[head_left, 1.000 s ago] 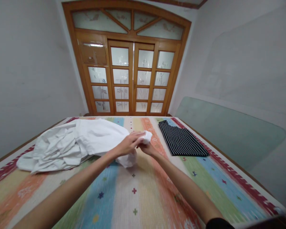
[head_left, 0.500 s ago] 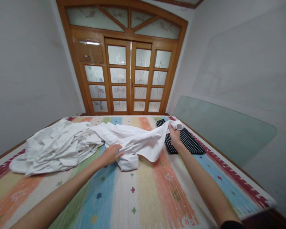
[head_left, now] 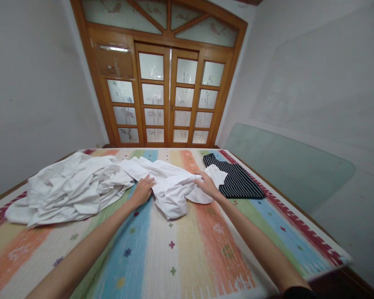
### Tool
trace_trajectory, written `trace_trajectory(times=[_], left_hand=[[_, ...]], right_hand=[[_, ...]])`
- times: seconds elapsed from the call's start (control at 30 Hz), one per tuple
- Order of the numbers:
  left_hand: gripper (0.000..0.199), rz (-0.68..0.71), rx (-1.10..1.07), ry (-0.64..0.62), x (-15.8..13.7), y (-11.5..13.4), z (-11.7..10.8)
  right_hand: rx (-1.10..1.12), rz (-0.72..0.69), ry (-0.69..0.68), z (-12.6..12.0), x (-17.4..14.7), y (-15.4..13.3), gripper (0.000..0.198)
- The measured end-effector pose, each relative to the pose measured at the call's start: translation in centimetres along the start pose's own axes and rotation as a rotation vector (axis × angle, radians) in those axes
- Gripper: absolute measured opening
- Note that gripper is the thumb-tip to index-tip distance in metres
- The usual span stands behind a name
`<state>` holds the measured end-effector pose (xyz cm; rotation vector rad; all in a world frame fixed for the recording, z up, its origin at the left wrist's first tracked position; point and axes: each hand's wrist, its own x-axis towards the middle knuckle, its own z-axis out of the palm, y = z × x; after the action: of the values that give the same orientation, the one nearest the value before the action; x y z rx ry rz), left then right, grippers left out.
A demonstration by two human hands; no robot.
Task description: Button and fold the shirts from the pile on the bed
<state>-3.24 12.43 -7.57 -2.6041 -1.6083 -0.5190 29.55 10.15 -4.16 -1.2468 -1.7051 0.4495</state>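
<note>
I could not make out whether the left hand (head_left: 143, 191) pinched or merely pressed the white garment (head_left: 170, 176), or whether that joined the crumpled white pile (head_left: 71, 191). Its right end hid part of the black striped garment (head_left: 241, 182) from me. My view cropped the wooden door frame (head_left: 231, 62) above and both forearms (head_left: 90, 244) below.

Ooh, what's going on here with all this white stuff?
Someone is handling a rumpled white cloth on a colourful striped cover. The left hand touches its left part, and the right hand holds it nearer the other end. That end overlaps a black striped garment, which lies flat on the right. On the left is a crumpled white heap.
</note>
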Motion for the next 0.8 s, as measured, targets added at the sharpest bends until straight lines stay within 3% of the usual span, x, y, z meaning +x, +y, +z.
trace_trajectory(times=[0.13,0.27,0.33,0.4,0.47,0.5,0.63,0.73,0.8], left_hand=[[0.032,-0.143,-0.127,-0.05,1.8,2.4,-2.2],[0.033,-0.2,-0.424,-0.012,2.8,5.5,-5.1],[0.036,-0.274,-0.652,-0.081,2.8,6.7,-6.7],[0.038,-0.284,-0.87,-0.243,2.5,7.1,-8.1],[0.04,-0.227,-0.945,-0.366,2.1,6.6,-9.1],[0.044,-0.196,-0.919,-0.368,1.9,6.1,-9.3],[0.052,-0.053,-0.689,-0.07,1.3,3.7,-8.4],[0.037,0.114,-0.464,0.158,0.6,2.5,-6.8],[0.025,0.181,-0.307,0.24,0.2,2.0,-5.8]], right_hand=[[-0.012,-0.208,-0.131,3.9,-1.4,-4.1,0.036],[0.034,-0.273,-0.18,5.8,-2.0,-7.0,0.06],[0.135,-0.249,-0.211,5.9,-1.9,-7.7,0.055],[0.279,-0.174,-0.218,5.7,-1.6,-7.9,0.034],[0.429,-0.04,-0.189,5.1,-1.0,-7.6,0.023],[0.494,0.034,-0.167,4.6,-0.7,-7.3,0.025],[0.6,0.194,-0.053,2.1,0.5,-6.1,0.041],[0.548,0.175,0.082,-0.5,1.0,-5.6,0.043],[0.486,0.14,0.108,-2.3,1.1,-5.7,0.04]])
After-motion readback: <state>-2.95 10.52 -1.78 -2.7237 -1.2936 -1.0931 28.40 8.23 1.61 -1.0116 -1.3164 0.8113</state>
